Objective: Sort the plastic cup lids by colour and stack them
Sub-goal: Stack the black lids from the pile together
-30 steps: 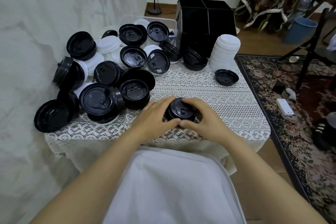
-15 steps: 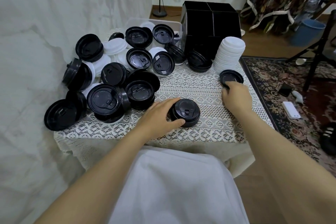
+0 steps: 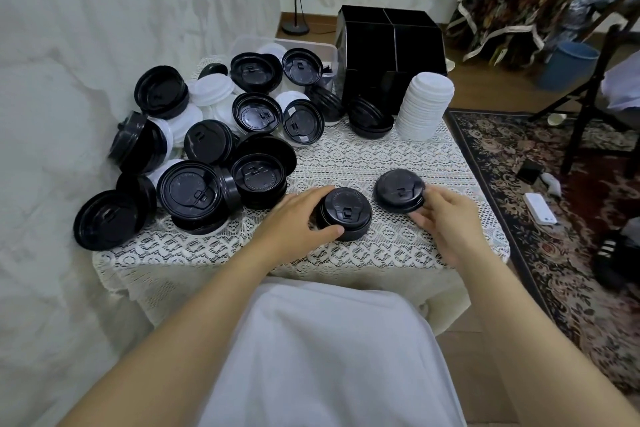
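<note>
Bench [image 3: 363, 156]: draped in a white lace cloth, pushed against a pale wall on the left.
Loose heap [image 3: 207, 149]: black and white lids jumbled over the left and far side, some tipped on edge, just left of the left hand.
Clear tub [image 3: 323, 54]: behind the heap, more lids inside.
Black box [image 3: 391, 52]: at the far edge, divided on top.
White stack [image 3: 424, 107]: tall, upright, in front of the box, well beyond both hands.
Floor, right: patterned rug [image 3: 554, 246], white phone [image 3: 540, 208], blue bin [image 3: 568, 64].
Black stack [image 3: 344, 213]: short, near the front edge, between the hands.
Left hand [image 3: 294, 222]: fingers [image 3: 329, 230] curled round the stack's left side, thumb on its near rim.
Single black lid [image 3: 398, 189]: just right of the stack, apart from it.
Right hand [image 3: 450, 222]: fingers [image 3: 433, 194] clasping that lid's near-right rim.
</note>
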`<state>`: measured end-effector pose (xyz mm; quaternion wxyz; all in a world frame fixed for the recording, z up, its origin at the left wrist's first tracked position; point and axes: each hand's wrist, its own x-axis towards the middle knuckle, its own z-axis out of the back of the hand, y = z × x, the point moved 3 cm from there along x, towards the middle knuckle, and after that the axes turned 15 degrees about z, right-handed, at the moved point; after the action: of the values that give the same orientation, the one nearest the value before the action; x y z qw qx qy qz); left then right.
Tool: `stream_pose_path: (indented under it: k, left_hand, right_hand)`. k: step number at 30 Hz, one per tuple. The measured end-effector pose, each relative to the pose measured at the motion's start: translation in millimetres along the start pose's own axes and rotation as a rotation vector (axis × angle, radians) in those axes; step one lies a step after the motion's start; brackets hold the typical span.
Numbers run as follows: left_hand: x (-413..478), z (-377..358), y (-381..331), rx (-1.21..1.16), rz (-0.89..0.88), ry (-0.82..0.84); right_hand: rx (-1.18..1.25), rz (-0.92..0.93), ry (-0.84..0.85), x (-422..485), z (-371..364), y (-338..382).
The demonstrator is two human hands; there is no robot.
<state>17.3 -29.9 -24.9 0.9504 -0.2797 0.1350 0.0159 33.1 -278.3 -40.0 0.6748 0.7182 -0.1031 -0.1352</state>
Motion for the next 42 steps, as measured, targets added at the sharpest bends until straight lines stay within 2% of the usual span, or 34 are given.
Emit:
stream_pose_path:
  k: [3, 7, 9, 11, 14, 16, 21, 26, 32, 42]
  left_hand:
    - [-2, 0, -2, 0.003, 0.001, 0.001]
    - [-4, 0, -3, -0.001, 0.007, 0.006]
    - [-4, 0, -3, 0.0, 0.001, 0.004]
    - [-3, 1, -3, -0.001, -0.005, -0.001]
    - [-1, 0, 0, -0.004, -0.002, -0.001]
    - [-1, -1, 1, -0.005, -0.004, -0.003]
    - [1, -2, 2, -0.02, -0.011, -0.004]
    - [3, -2, 4, -0.026, -0.012, -0.004]
    - [3, -1, 2, -0.056, -0.031, -0.026]
    - [6, -3, 5, -0.063, -0.023, -0.048]
  right_hand:
    - [-0.187, 0.061, 0.008, -7, 2, 2]
    - [-0.859, 0.389, 0.105, -13, 6, 15]
    - [-0.988, 0.518, 0.13, -13, 11, 20]
    - [-0.886, 0.519, 0.254, -9, 11, 21]
    - [-0.818, 0.455, 0.533, -3, 3, 13]
    - [-0.812, 0.46, 0.615, 2, -3, 10]
    - [-0.916, 0.505, 0.577, 7, -8, 11]
    - [-0.733, 0.632, 0.383, -11, -19, 24]
    - [-0.683, 0.709, 0.582, -41, -56, 21]
    - [-0.774, 0.685, 0.632, -43, -70, 10]
